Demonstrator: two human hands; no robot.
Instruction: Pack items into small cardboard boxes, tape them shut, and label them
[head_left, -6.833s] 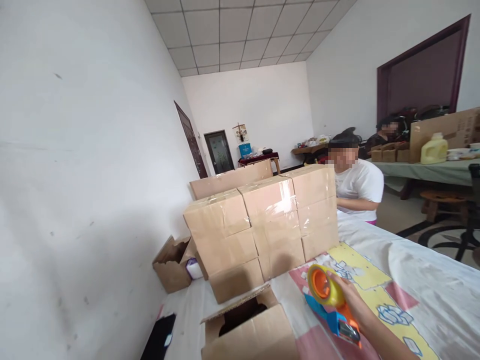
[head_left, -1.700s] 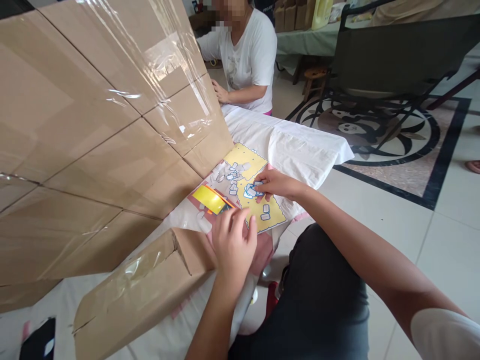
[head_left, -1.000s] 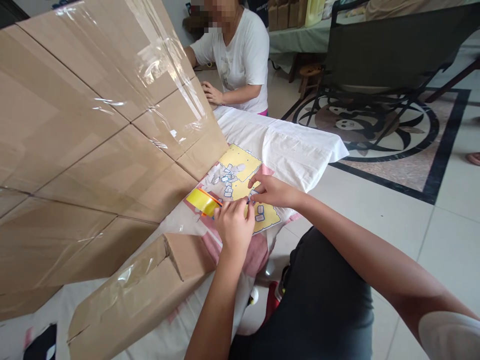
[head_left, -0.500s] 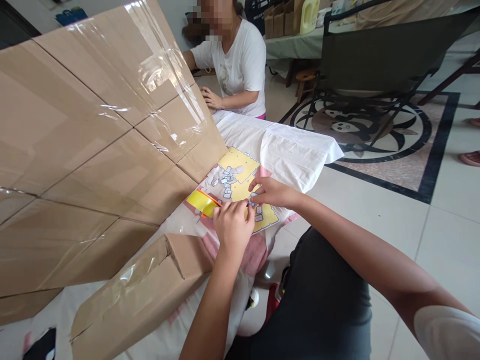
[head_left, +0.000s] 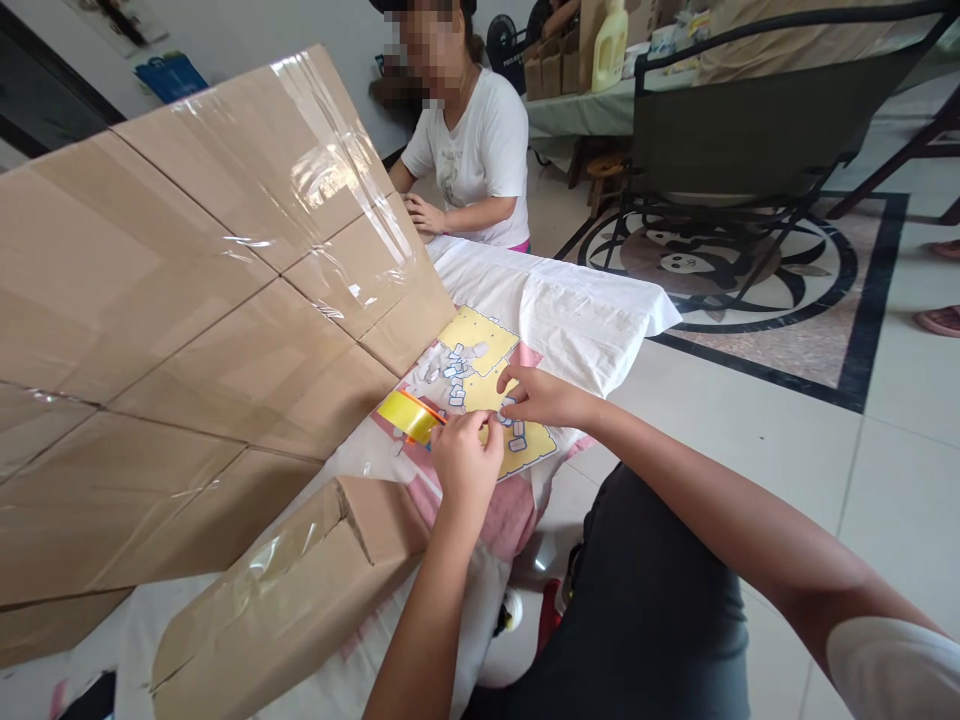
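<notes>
My left hand (head_left: 469, 450) is over the near end of a yellow printed sheet (head_left: 491, 375), fingers bent and thumb pressed inward; what its fingertips hold is too small to make out. Close to it, my right hand (head_left: 547, 395) has its fingers curled toward the left fingertips, pinching at a spot where I cannot name the thing. Just left of my left hand lies a roll of yellow tape (head_left: 405, 412) with orange edges, partly hidden by the fingers. Small white blue-edged pieces (head_left: 456, 370) are on the sheet.
Tall taped cardboard boxes (head_left: 225, 330) rise on the left. A smaller carton (head_left: 292, 600) lies nearer me on the white cloth (head_left: 555, 290). Across the cloth sits a person in a white shirt (head_left: 487, 140). A dark folding chair (head_left: 750, 130) stands on the right.
The view has tilted up slightly, so things sit a little lower. My hands stay close together at the sheet with only small finger movements.
</notes>
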